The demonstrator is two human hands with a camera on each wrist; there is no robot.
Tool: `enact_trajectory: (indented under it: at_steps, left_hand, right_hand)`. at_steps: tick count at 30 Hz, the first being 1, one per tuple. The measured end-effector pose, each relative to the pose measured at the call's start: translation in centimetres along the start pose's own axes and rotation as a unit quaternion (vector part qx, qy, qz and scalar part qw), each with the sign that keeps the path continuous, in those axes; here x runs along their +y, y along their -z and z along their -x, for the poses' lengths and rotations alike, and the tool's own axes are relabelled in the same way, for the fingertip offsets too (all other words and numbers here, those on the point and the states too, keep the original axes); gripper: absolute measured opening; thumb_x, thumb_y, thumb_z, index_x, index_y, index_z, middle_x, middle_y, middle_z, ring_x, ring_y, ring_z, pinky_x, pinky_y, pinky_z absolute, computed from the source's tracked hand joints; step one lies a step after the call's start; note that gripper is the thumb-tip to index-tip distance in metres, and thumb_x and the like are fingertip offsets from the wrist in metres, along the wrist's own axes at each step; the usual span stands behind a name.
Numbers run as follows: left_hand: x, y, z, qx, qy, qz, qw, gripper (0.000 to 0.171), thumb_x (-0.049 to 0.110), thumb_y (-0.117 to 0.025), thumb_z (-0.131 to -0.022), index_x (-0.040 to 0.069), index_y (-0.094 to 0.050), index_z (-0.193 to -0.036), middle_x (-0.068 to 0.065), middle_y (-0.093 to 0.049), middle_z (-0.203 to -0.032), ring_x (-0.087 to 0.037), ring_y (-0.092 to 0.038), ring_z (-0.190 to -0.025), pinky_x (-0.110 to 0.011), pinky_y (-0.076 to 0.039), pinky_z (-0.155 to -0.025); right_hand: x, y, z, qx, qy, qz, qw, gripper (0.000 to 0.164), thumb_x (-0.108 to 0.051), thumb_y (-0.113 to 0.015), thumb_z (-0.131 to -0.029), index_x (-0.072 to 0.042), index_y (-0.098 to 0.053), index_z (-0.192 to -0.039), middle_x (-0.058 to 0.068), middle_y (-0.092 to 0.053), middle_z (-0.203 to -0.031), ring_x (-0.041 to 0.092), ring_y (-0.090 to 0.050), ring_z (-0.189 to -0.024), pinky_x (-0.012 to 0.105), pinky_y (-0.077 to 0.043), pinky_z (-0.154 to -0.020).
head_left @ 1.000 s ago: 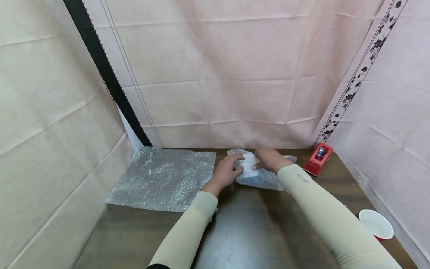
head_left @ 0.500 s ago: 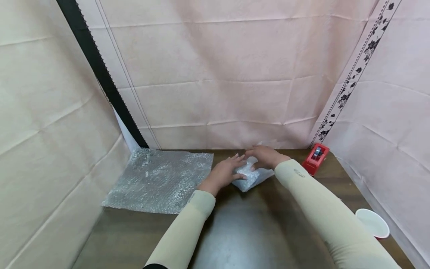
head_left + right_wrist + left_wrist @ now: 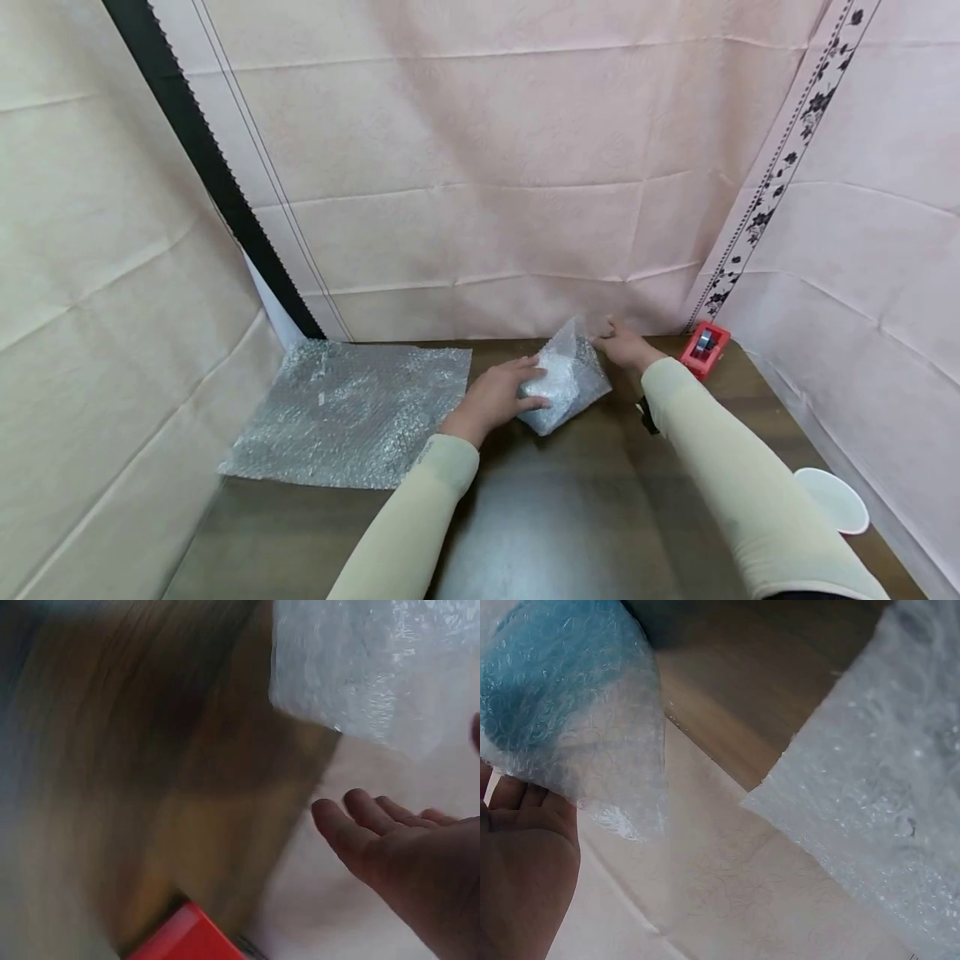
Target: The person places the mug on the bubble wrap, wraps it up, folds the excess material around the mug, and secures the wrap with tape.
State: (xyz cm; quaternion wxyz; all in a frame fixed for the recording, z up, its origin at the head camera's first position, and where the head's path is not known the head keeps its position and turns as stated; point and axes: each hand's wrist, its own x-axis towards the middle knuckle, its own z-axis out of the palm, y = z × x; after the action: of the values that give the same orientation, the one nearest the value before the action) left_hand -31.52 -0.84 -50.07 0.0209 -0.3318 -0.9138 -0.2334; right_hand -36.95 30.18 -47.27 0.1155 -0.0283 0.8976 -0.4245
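Note:
A bubble-wrapped bundle (image 3: 564,390) stands on the brown table near the back cloth, with a loose pointed flap at its top. Something blue shows through the bubble wrap (image 3: 562,671) in the left wrist view; its kind is hidden. My left hand (image 3: 501,398) holds the bundle's left side between thumb and fingers. Apart from the bundle, to its right, my right hand (image 3: 627,348) has its fingers extended and holds nothing. In the right wrist view that same hand (image 3: 409,859) is below the wrap's corner, not touching it.
A flat bubble wrap sheet (image 3: 360,417) lies at the left. A red tape dispenser (image 3: 705,350) stands at the back right. A white-rimmed cup (image 3: 832,500) is near the right edge. Cloth walls (image 3: 487,208) enclose the table's back and sides.
Both hands were on the bundle; the right hand has let go and moved right, toward the tape dispenser. The wrap's right end has been folded over, and a flap now stands up.

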Motion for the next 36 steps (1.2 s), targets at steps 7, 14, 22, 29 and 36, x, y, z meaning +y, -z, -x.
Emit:
enact_trajectory:
  at_steps: [7,14,22,29,36]
  left_hand:
    - [1.0,-1.0,0.7,0.009,-0.005,-0.021,0.9997,0.066,0.056,-0.082,-0.101,0.022,-0.071,-0.156,0.002,-0.059,-0.174,-0.021,-0.057,-0.161,-0.038,-0.049,-0.132]
    - [1.9,-0.7,0.4,0.02,-0.017,-0.018,0.9995,0.067,0.058,-0.083,-0.099,0.022,-0.072,-0.154,0.0,-0.06,-0.173,-0.024,-0.056,-0.161,-0.04,-0.047,-0.133]
    - [1.5,0.2,-0.4,0.05,-0.008,-0.002,0.9987,0.065,0.059,-0.088,-0.095,0.025,-0.076,-0.149,-0.002,-0.062,-0.167,-0.022,-0.065,-0.149,-0.039,-0.055,-0.124]
    - [1.0,-0.3,-0.9,0.068,0.025,0.03,0.9969,0.063,0.06,-0.089,-0.095,0.025,-0.079,-0.146,-0.004,-0.056,-0.15,-0.019,-0.068,-0.117,-0.037,-0.062,-0.105]
    - [0.9,-1.7,-0.8,0.088,0.044,0.029,0.9948,0.071,0.062,-0.087,-0.095,0.022,-0.074,-0.152,-0.002,-0.058,-0.149,-0.018,-0.071,-0.117,-0.038,-0.064,-0.104]
  right_hand:
    - [0.7,-2.0,-0.3,-0.052,-0.116,-0.199,0.972,0.081,-0.029,-0.042,-0.122,0.004,0.005,-0.18,0.034,-0.004,-0.188,0.053,-0.015,-0.175,0.065,-0.025,-0.143]
    - [-1.8,-1.2,-0.4,-0.04,-0.089,-0.16,0.982,0.081,-0.037,-0.047,-0.122,0.005,-0.008,-0.18,0.033,-0.002,-0.189,0.052,-0.005,-0.177,0.068,-0.016,-0.144]
    - [-5.2,-0.4,0.1,-0.023,0.037,-0.092,0.995,0.048,-0.021,-0.055,-0.121,0.002,-0.056,-0.163,0.028,-0.038,-0.182,0.049,-0.031,-0.172,0.063,-0.027,-0.143]
    - [-6.6,-0.9,1.8,0.0,0.126,0.055,0.991,0.03,-0.022,-0.064,-0.117,0.0,-0.083,-0.124,0.016,-0.082,-0.117,0.017,-0.067,-0.094,0.03,-0.054,-0.088]
    - [-5.8,-2.2,3.7,0.009,0.227,0.144,0.963,0.025,-0.009,-0.069,-0.111,-0.006,-0.086,-0.129,0.017,-0.087,-0.121,0.006,-0.048,-0.065,0.027,-0.046,-0.068]
